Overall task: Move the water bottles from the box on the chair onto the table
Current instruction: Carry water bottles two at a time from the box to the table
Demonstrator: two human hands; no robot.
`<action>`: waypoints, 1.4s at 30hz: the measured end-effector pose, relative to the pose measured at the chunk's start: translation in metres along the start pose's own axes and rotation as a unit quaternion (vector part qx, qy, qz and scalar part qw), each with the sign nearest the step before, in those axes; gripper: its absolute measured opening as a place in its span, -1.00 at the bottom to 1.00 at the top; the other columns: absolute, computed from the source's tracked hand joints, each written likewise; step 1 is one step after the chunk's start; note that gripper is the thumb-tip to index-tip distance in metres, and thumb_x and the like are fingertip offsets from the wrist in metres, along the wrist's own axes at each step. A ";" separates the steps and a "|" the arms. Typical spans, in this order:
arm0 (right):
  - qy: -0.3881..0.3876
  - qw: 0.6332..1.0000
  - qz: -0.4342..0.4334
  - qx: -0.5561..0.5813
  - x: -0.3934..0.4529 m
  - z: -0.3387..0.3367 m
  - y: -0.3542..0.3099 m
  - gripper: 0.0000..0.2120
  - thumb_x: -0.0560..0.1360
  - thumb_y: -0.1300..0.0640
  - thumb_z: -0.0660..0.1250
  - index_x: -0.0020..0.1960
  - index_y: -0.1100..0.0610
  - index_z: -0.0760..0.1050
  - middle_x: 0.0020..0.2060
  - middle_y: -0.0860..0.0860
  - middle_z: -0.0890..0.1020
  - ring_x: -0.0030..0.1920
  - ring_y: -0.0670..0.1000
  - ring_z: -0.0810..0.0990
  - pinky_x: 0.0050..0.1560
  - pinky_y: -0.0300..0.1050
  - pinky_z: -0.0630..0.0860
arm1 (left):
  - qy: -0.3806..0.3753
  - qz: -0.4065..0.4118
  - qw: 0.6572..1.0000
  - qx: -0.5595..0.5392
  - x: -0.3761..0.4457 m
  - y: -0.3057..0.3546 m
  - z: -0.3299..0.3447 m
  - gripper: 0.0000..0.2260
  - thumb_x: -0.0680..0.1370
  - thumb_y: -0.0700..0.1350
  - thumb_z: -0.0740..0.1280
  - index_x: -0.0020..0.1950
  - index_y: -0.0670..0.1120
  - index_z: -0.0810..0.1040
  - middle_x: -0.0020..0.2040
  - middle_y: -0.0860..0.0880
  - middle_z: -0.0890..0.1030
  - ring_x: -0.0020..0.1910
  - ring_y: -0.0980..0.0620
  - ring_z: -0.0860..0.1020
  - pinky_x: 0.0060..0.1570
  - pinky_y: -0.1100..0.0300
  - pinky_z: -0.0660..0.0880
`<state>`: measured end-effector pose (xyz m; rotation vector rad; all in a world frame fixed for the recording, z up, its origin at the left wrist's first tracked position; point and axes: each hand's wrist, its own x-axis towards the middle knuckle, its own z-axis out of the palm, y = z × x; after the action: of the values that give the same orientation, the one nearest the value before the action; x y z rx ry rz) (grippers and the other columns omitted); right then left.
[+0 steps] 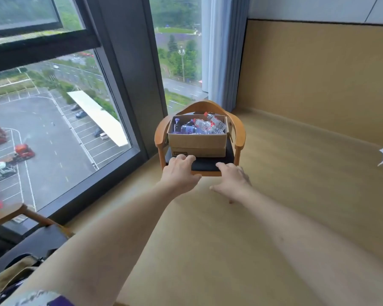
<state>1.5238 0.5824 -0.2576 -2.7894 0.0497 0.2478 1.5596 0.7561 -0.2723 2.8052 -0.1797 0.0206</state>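
Pale wood table filling the lower right, stretching away toward 12 o'clock. Beyond its far edge, at 12 o'clock, a wooden armchair with a dark seat, bearing an open cardboard box. Inside the box, several water bottles heaped on their sides; the clearest one lying with its long axis running from 10 to 4 o'clock, red cap toward 10, another red-capped neck poking up toward 12. Both arms stretched forward: left hand at 11 o'clock, fingers spread and loosely bent over the seat's front edge just below the box, holding nothing; right hand at 1 o'clock, fingers likewise spread, empty, not touching the box. Likely trouble from here: round bottles rolling across the bare tabletop if laid sideways, or neighbours shifting and spilling over the box rim when one gets pulled from the heap.
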 end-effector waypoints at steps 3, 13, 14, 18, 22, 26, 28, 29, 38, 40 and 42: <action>-0.018 1.000 -0.001 0.005 0.053 0.004 -0.004 -0.30 0.45 -0.12 0.43 0.51 -0.05 0.26 0.38 0.05 0.43 0.39 0.15 0.34 0.29 0.07 0.39 | -0.014 -0.005 1.000 0.008 0.048 -0.014 0.013 -0.53 0.47 0.17 0.40 0.34 0.11 0.43 0.23 0.01 0.51 0.21 -0.07 0.46 0.06 -0.03 0.59; -0.006 1.000 0.027 -0.005 0.262 0.004 -0.019 -0.29 0.45 -0.16 0.45 0.50 0.00 0.29 0.32 0.07 0.48 0.33 0.16 0.43 0.25 0.10 0.47 | -0.038 -0.053 0.996 -0.061 0.278 -0.090 0.031 -0.48 0.48 0.18 0.40 0.40 0.11 0.38 0.27 0.00 0.52 0.19 -0.06 0.49 0.05 -0.01 0.61; -0.002 0.999 0.034 -0.001 0.284 0.000 -0.023 -0.29 0.45 -0.16 0.45 0.50 0.00 0.29 0.33 0.06 0.48 0.33 0.15 0.43 0.25 0.10 0.48 | -0.043 -0.061 0.995 -0.073 0.302 -0.095 0.030 -0.45 0.48 0.18 0.39 0.43 0.10 0.38 0.29 -0.01 0.51 0.18 -0.06 0.49 0.02 0.04 0.59; 0.009 0.998 0.062 0.015 0.363 -0.011 -0.034 -0.29 0.46 -0.17 0.46 0.51 -0.01 0.27 0.35 0.05 0.48 0.33 0.14 0.44 0.25 0.10 0.52 | -0.051 -0.044 0.994 -0.082 0.391 -0.106 0.021 -0.44 0.48 0.12 0.38 0.45 0.02 0.40 0.29 -0.06 0.53 0.15 -0.07 0.52 -0.03 0.07 0.56; 0.002 0.997 0.078 0.021 0.428 -0.011 -0.034 -0.27 0.46 -0.15 0.47 0.53 0.00 0.26 0.37 0.06 0.47 0.35 0.15 0.43 0.27 0.11 0.51 | -0.073 -0.027 0.993 -0.094 0.457 -0.104 0.027 -0.46 0.51 0.06 0.38 0.47 -0.01 0.39 0.33 -0.08 0.51 0.24 -0.10 0.50 0.14 0.00 0.55; -0.010 0.996 0.091 0.018 0.487 -0.007 -0.022 -0.34 0.45 -0.16 0.47 0.45 0.00 0.33 0.26 0.04 0.52 0.25 0.12 0.48 0.18 0.07 0.53 | -0.121 -0.039 0.986 -0.110 0.504 -0.100 0.056 -0.45 0.51 0.04 0.37 0.48 -0.04 0.39 0.33 -0.11 0.48 0.24 -0.14 0.50 0.16 -0.04 0.53; -0.027 0.995 0.095 0.019 0.518 -0.004 -0.013 -0.35 0.45 -0.15 0.47 0.44 0.00 0.33 0.23 0.05 0.52 0.23 0.13 0.49 0.15 0.08 0.54 | -0.137 -0.052 0.982 -0.117 0.527 -0.100 0.072 -0.47 0.50 0.04 0.36 0.45 -0.04 0.41 0.29 -0.12 0.49 0.18 -0.16 0.52 0.13 -0.08 0.55; -0.038 0.995 0.096 0.018 0.534 -0.002 -0.008 -0.36 0.44 -0.13 0.47 0.43 0.00 0.34 0.22 0.05 0.52 0.22 0.13 0.49 0.15 0.08 0.54 | -0.144 -0.058 0.981 -0.118 0.538 -0.099 0.080 -0.47 0.49 0.04 0.36 0.45 -0.03 0.41 0.29 -0.12 0.49 0.18 -0.16 0.52 0.13 -0.09 0.55; -0.124 0.986 0.105 0.035 0.682 0.018 0.041 -0.31 0.47 -0.08 0.46 0.51 0.03 0.28 0.36 0.11 0.45 0.40 0.19 0.35 0.31 0.14 0.44 | -0.187 -0.144 0.965 -0.117 0.653 -0.092 0.147 -0.58 0.50 0.08 0.39 0.29 -0.06 0.47 0.16 -0.10 0.54 0.07 -0.08 0.51 -0.07 0.09 0.44; -0.131 0.985 0.112 0.022 0.708 0.023 0.052 -0.29 0.48 -0.06 0.46 0.53 0.01 0.23 0.41 0.13 0.38 0.42 0.18 0.30 0.37 0.13 0.38 | -0.206 -0.176 0.955 -0.121 0.671 -0.087 0.163 -0.55 0.50 0.10 0.40 0.30 -0.09 0.47 0.10 -0.09 0.56 0.01 -0.05 0.49 -0.10 0.10 0.40; -0.140 0.983 0.115 0.008 0.733 0.028 0.064 -0.23 0.46 -0.01 0.48 0.55 0.00 0.18 0.41 0.15 0.34 0.42 0.19 0.29 0.39 0.12 0.33 | -0.239 -0.207 0.941 -0.125 0.685 -0.082 0.182 -0.43 0.50 0.11 0.38 0.44 -0.11 0.40 0.20 -0.14 0.56 0.13 -0.13 0.52 0.02 0.05 0.46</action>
<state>2.2366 0.5279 -0.4351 -2.7021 0.3050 0.6888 2.2480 0.6909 -0.4474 2.4866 0.2818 -0.7299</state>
